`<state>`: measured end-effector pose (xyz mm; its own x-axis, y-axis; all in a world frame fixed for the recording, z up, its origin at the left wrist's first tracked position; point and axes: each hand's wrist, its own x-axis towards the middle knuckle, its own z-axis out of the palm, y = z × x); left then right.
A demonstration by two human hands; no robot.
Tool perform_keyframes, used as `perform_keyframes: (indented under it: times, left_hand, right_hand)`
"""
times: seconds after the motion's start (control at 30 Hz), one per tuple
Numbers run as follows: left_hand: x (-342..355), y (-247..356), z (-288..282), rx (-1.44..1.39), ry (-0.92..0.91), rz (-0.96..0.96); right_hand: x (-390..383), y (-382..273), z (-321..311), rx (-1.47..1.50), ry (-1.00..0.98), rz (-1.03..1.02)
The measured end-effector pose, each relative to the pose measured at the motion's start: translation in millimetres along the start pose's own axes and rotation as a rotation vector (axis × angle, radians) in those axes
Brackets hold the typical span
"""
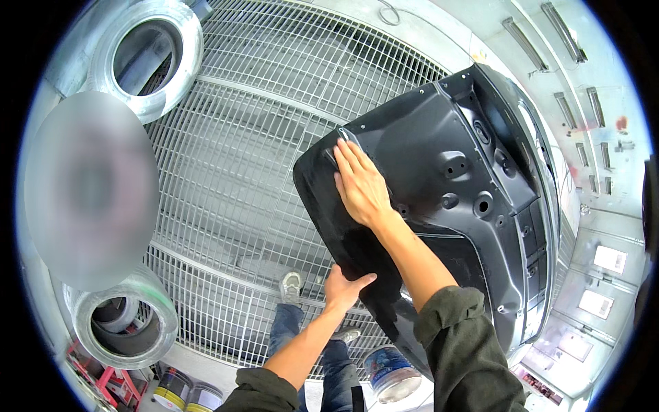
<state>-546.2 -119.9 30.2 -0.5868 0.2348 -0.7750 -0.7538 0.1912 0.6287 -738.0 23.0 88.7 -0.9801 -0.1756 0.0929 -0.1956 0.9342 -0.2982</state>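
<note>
A large black car body panel [419, 158] with holes and pressed shapes fills the middle right of the head view. My right hand [360, 182] lies flat on its far left corner area, fingers stretched out together and pointing away from me. A small dark slot-like mark shows beside the fingers. My left hand [344, 287] is at the panel's near left edge, its thumb over the top and its fingers bent round the side, partly hidden.
Metal floor grating [226, 178] spreads beneath. Wrapped tyres [182, 51] stand at the left, partly behind a blurred patch. A bucket [391, 374] sits by my feet, near the panel. Cans [171, 388] and a red frame [110, 384] are lower left. A pale wall [576, 69] rises at right.
</note>
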Motion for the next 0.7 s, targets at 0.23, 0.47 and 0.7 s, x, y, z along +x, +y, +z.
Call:
perform_keyframes:
  times: [0.23,0.47,0.7]
  left_hand:
    - [6,-12,-2,0.134,0.012,0.050]
    - [-8,24,-10,0.075,0.008,0.047]
    - [-22,54,-8,0.282,0.020,-0.089]
  right_hand:
    - [24,13,15,-0.035,0.051,-0.007]
    - [-142,-18,-61,-0.190,-0.381,-0.032]
    - [-15,-9,-10,-0.230,-0.135,0.000]
